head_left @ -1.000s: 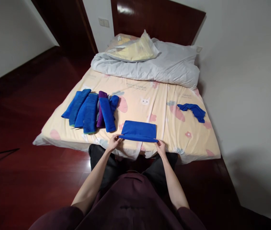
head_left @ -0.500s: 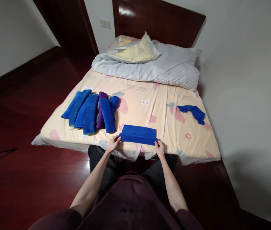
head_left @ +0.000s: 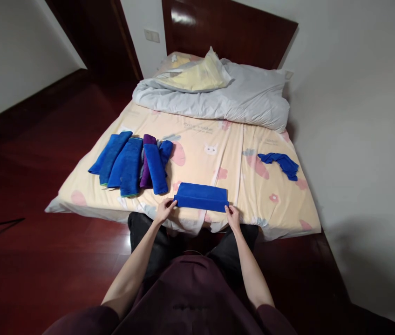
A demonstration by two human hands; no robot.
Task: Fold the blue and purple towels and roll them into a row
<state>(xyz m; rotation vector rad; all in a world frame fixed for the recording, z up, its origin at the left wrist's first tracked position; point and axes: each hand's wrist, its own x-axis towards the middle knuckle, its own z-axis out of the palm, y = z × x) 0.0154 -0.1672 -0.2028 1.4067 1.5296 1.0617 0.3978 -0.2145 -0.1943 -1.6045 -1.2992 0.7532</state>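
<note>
Both hands pinch a folded blue towel (head_left: 201, 197) on the bed (head_left: 218, 153): left hand (head_left: 165, 210) at its left corner, right hand (head_left: 233, 216) at its right; rolled towels (head_left: 131, 160) lie beyond the left hand

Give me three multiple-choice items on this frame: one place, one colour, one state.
1. Where does the crumpled blue cloth lie on the bed with the cream floral sheet?
A. on the right side, apart from the rest
B. on the grey duvet
C. on the floor

2. What colour is the odd towel in the row of rolled towels?
A. green
B. purple
C. white

3. How is the folded blue towel at the near edge held?
A. the left hand at one end, the right hand at the other
B. lifted high by one hand
C. untouched

Key: 1 A, it sits alone near the right edge. 2 B, one purple roll shows among the blue ones. 3 A, fingers meet both near corners while the towel lies on the sheet.
</note>
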